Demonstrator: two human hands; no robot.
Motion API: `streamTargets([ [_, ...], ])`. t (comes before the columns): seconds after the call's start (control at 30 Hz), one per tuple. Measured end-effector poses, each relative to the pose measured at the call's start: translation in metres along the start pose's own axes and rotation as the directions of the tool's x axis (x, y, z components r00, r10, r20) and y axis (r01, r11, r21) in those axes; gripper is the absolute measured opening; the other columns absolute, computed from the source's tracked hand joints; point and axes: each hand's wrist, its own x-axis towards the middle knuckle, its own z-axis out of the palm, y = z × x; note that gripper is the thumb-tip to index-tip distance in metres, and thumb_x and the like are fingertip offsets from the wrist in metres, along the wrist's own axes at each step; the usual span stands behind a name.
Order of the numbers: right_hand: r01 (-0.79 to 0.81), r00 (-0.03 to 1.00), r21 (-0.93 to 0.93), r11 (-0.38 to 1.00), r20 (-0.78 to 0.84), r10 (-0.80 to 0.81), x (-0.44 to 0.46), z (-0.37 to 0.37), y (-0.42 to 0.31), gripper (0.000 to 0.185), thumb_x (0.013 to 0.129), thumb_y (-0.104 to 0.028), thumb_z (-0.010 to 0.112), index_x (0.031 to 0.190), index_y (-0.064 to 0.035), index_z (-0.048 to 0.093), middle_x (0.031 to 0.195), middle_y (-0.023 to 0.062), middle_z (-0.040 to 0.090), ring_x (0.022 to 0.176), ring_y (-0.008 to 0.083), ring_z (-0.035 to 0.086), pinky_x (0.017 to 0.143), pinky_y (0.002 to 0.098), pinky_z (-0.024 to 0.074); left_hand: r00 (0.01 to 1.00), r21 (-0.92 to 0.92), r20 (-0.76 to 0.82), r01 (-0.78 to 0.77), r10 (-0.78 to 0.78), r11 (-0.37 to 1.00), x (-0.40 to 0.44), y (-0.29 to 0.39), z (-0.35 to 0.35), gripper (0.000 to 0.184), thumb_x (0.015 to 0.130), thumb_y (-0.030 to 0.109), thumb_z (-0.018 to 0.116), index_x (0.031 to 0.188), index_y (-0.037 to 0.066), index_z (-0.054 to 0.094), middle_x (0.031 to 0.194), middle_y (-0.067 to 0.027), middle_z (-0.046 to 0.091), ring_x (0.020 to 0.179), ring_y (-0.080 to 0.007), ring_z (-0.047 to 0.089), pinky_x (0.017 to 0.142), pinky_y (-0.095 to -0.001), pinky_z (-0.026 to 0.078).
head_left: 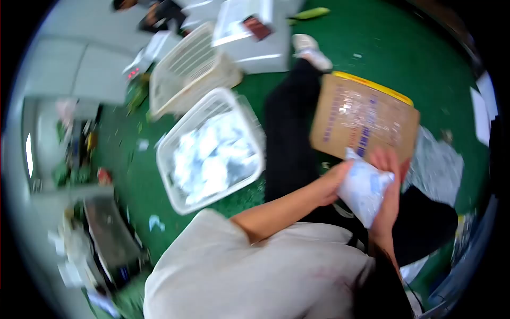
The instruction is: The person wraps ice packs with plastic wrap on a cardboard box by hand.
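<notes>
A small white plastic packet point(366, 187) with pale blue print is held between my two hands above my lap. My left hand point(333, 183) grips its left side, the fingertips partly hidden behind it. Along the other side lies my right hand point(390, 183), palm and thumb against the packet, its fingers blurred. Just beyond the hands sits a brown cardboard box point(366, 119) with clear tape, blue print and a yellow edge. To the left, a white plastic basket point(166, 167) contains many similar white-blue packets.
A second, cream basket point(159, 101) stands behind the first. Past it are white boxes point(265, 61) with a dark red object point(257, 27) on top. Crumpled clear plastic point(438, 165) lies right of the cardboard box. Another person point(162, 15) is at the far left.
</notes>
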Motion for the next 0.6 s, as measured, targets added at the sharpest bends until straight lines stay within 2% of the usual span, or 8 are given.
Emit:
streamTargets([
  [0.1,0.021,0.994,0.446,0.895,0.083,-0.065,0.002,0.025,0.026,0.067,0.101,-0.046,0.035,0.149,-0.0006,0.026,0.151,0.0228,0.032,0.141,0.0326,0.031,0.116,0.0456,0.0248,0.992,-0.111,0.104,-0.055,0.067,0.992,-0.039,0.011,0.016,0.070,0.096,0.062,0.043,0.138,0.006,0.044,0.136,-0.0081,0.054,0.125,-0.0207,0.052,0.108,-0.0379,0.040],
  [0.23,0.275,0.958,-0.233,0.933,0.152,-0.245,0.022,0.041,0.030,0.056,0.099,-0.024,0.048,0.146,0.0007,0.032,0.151,0.0199,0.035,0.139,0.0298,0.035,0.115,0.0433,0.0260,0.962,-0.166,-0.081,-0.271,0.261,0.948,-0.073,0.027,-0.038,0.066,0.097,0.058,0.043,0.141,0.009,0.043,0.137,-0.0096,0.054,0.126,-0.0229,0.052,0.108,-0.0409,0.041],
  [0.4,0.263,0.941,-0.436,0.861,-0.083,-0.329,0.017,-0.037,-0.025,0.054,0.094,-0.007,0.055,0.143,0.0024,0.036,0.143,0.0165,0.046,0.119,0.0237,0.054,0.104,0.0365,0.0408,0.527,0.011,-0.576,-0.760,0.625,0.650,-0.177,0.084,-0.129,0.058,0.101,0.054,0.034,0.139,0.011,0.046,0.133,-0.0082,0.057,0.123,-0.0269,0.055,0.105,-0.0457,0.044],
  [0.43,0.236,0.915,-0.437,0.868,-0.200,-0.350,0.008,-0.068,-0.036,0.051,0.095,-0.008,0.054,0.143,0.0022,0.038,0.143,0.0162,0.047,0.115,0.0222,0.057,0.101,0.0348,0.0428,0.382,-0.069,-0.767,-0.849,0.516,0.524,-0.187,0.089,-0.128,0.048,0.100,0.049,0.039,0.126,0.013,0.056,0.118,-0.0062,0.065,0.109,-0.0230,0.063,0.086,-0.0378,0.055],
  [0.47,0.215,0.833,-0.613,0.761,-0.292,-0.470,-0.002,-0.097,-0.054,0.046,0.098,-0.010,0.051,0.141,0.0025,0.040,0.142,0.0163,0.049,0.114,0.0204,0.058,0.100,0.0327,0.0438,0.235,0.017,-0.822,-0.900,0.518,0.435,-0.193,0.080,-0.167,0.048,0.100,0.047,0.039,0.125,0.010,0.057,0.107,-0.0064,0.067,0.091,-0.0233,0.066,0.074,-0.0328,0.056],
  [0.5,0.163,0.741,-0.677,0.718,-0.396,-0.542,-0.016,-0.126,-0.073,0.043,0.099,-0.009,0.049,0.139,0.0031,0.041,0.142,0.0163,0.049,0.113,0.0190,0.059,0.099,0.0320,0.0444,0.379,-0.162,-0.890,-0.782,0.254,0.601,-0.212,0.072,-0.214,0.042,0.101,0.043,0.041,0.115,0.008,0.059,0.094,-0.0059,0.066,0.079,-0.0226,0.063,0.067,-0.0320,0.054],
  [0.57,0.130,0.536,-0.738,0.662,-0.509,-0.673,-0.049,-0.197,-0.097,0.039,0.100,-0.010,0.048,0.137,0.0005,0.046,0.138,0.0144,0.052,0.110,0.0193,0.061,0.096,0.0313,0.0457,0.535,0.056,-0.664,-0.661,0.522,0.748,-0.214,0.060,-0.235,0.014,0.092,0.021,0.052,0.083,0.011,0.057,0.077,-0.0025,0.061,0.068,-0.0168,0.059,0.062,-0.0298,0.051],
  [0.6,0.032,0.412,-0.740,0.672,-0.603,-0.683,-0.072,-0.239,-0.097,0.036,0.100,-0.012,0.050,0.134,-0.0009,0.050,0.133,0.0122,0.056,0.106,0.0189,0.062,0.094,0.0313,0.0469,0.361,0.194,-0.755,-0.674,0.547,0.712,-0.189,0.070,-0.187,0.008,0.087,0.015,0.054,0.080,0.012,0.057,0.072,-0.0011,0.058,0.064,-0.0157,0.056,0.059,-0.0282,0.048],
])
